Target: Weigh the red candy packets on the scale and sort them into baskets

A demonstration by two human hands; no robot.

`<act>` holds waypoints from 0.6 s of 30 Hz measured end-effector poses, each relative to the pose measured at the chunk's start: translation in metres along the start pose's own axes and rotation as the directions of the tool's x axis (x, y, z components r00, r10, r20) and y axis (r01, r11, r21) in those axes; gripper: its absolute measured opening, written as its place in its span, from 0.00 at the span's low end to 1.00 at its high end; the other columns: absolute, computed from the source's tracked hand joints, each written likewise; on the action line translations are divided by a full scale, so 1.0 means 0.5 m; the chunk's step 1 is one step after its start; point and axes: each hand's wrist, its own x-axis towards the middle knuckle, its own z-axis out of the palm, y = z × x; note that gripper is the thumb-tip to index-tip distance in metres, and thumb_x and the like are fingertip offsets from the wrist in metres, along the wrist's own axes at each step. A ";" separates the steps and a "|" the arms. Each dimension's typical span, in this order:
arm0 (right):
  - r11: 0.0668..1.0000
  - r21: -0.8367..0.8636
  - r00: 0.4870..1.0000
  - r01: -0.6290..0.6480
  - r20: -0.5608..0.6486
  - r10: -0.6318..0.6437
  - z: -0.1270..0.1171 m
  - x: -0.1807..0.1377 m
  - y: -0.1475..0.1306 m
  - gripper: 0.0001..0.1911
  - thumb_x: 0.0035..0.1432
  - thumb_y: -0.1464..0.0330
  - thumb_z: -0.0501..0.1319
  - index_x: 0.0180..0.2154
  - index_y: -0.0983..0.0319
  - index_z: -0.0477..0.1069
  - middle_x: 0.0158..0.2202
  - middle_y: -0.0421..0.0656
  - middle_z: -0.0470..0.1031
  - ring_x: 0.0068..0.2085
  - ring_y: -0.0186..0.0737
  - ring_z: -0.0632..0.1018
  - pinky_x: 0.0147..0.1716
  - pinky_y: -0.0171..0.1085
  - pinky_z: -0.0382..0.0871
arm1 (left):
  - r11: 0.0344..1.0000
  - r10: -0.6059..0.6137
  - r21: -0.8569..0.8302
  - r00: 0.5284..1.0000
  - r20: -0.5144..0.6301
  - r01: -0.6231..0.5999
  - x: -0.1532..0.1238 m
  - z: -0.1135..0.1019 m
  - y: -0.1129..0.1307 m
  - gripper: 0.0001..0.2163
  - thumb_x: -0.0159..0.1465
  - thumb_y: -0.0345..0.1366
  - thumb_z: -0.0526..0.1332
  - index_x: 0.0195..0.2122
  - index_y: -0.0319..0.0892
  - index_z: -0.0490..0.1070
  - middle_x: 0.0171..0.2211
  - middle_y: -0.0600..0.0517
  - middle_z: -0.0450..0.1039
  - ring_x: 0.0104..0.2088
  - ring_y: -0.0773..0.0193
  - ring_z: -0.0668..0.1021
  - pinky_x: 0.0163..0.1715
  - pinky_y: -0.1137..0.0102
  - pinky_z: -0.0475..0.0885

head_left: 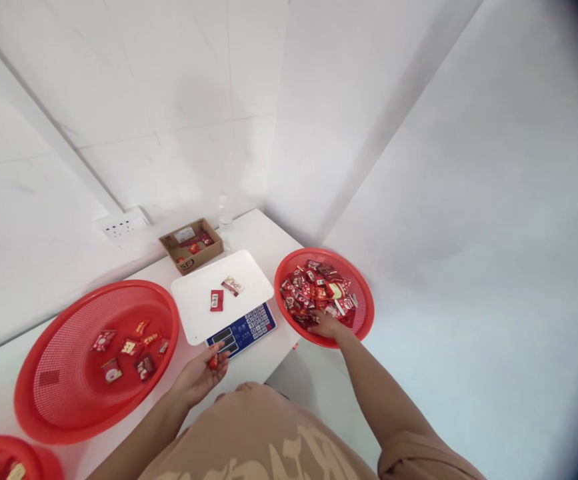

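My left hand [203, 375] is palm up in front of the scale, its fingers curled round a small red wrapped candy [213, 361]. My right hand [325, 325] reaches into the right red basket [367, 300], touching the heap of wrapped candies [313, 287]; its fingertips are partly hidden among them, so I cannot make out whether they grip one. Between the hands stands a digital scale [249, 335] with a blue keypad panel. Its white tray [243, 267] bears a red packet [217, 301] and a beige-and-brown packet [232, 286].
A large red basket [33, 393] at left holds several scattered candies. Part of another red basket [43, 460] shows at lower left. Behind the scale are a small cardboard box [183, 264] with candies inside and a clear bottle [225, 212]. A wall socket [125, 225] is above the table.
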 end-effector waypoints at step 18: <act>0.857 0.499 0.949 0.130 -0.312 0.038 -0.007 0.066 -0.049 0.25 0.47 0.69 0.60 0.50 0.60 0.65 0.43 0.45 0.74 0.41 0.43 0.76 0.39 0.40 0.70 | 0.999 0.028 -0.022 0.998 -0.048 -0.029 -0.004 0.003 0.016 0.05 0.62 0.30 0.56 0.39 0.40 0.68 0.27 0.49 0.74 0.22 0.70 0.76 0.23 0.76 0.73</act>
